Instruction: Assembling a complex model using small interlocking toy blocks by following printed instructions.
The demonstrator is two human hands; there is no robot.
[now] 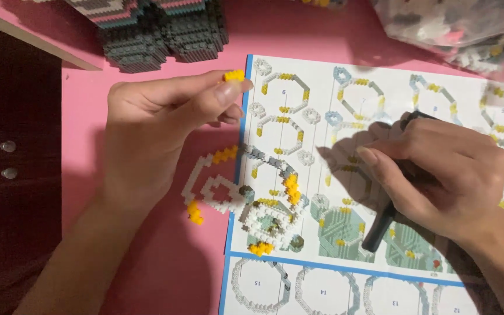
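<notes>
Yellow brick (pixel 234 75), tiny one, sits pinched right at the tips of the left hand (pixel 153 125): thumb underneath, forefinger on top, the other fingers (pixel 228 114) curled in under them. It's held up just off the left edge of the manual (pixel 380 175), above the pink desk (pixel 158 262).

Right hand (pixel 438 175) is clenched around a black tool (pixel 380 227). Only the lower end pokes out below the palm and a bit of the top shows above the knuckles; the middle is buried in the fist. The tip rests on the manual page.

Between the hands lies a half-built piece (pixel 252 198) of white, grey and yellow bricks, loops and rings, straddling the manual's edge. Hard to tell which bits are actually joined.

At the top edge there's a dark grey build (pixel 164 29) with pink and teal stripes, cut off by the frame. Top right is a clear bag (pixel 456 26) with loose bricks inside, mostly whitish and grey with some yellow; too blurry to sort out.

Left of the desk is something dark (pixel 13 175) with two small round knobs.
</notes>
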